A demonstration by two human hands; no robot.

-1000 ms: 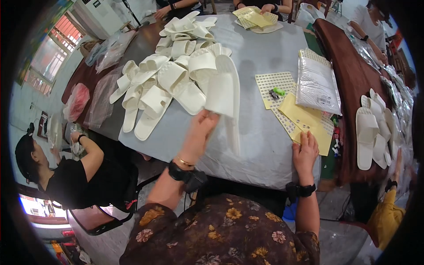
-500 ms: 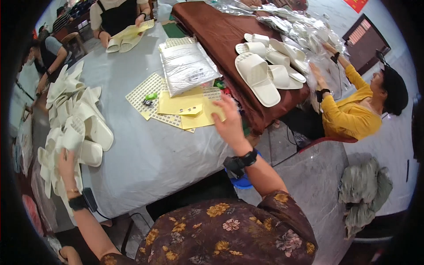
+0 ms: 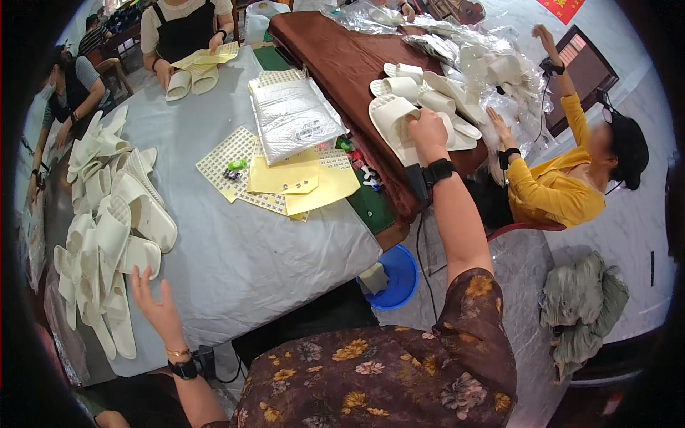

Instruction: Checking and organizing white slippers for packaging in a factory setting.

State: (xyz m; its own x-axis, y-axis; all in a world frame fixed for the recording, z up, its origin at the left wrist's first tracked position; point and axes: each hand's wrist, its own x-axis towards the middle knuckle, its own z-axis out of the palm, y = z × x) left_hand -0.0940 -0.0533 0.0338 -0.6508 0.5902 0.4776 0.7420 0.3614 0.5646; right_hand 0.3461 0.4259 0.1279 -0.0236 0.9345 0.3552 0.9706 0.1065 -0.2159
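Note:
My right hand [image 3: 429, 133] is stretched out over the brown-covered table and closed on the near edge of a cream slipper [image 3: 391, 118]. More cream slippers [image 3: 437, 101] lie bunched just behind it. Above the grey tabletop, my left hand [image 3: 158, 308] is empty, its fingers apart. Beside that hand, a heap of cream slippers [image 3: 113, 232] spreads along the table's left side. Between my hands lie yellow sticker sheets [image 3: 284, 171] and a silvery padded bag [image 3: 292, 118], with a small green item [image 3: 235, 165] on one sheet.
A blue bin [image 3: 399, 282] stands below the table's right edge. A person in yellow [image 3: 556, 182] sits at the right by clear bags of slippers [image 3: 492, 60]. Across the table, another person [image 3: 187, 36] handles slippers and a yellow sheet. Grey sacks [image 3: 586, 307] lie on the floor.
My right hand has moved right from above the sticker sheets onto the slipper. My left hand has come away from the slipper heap, nearer to me. The person in yellow has raised one arm.

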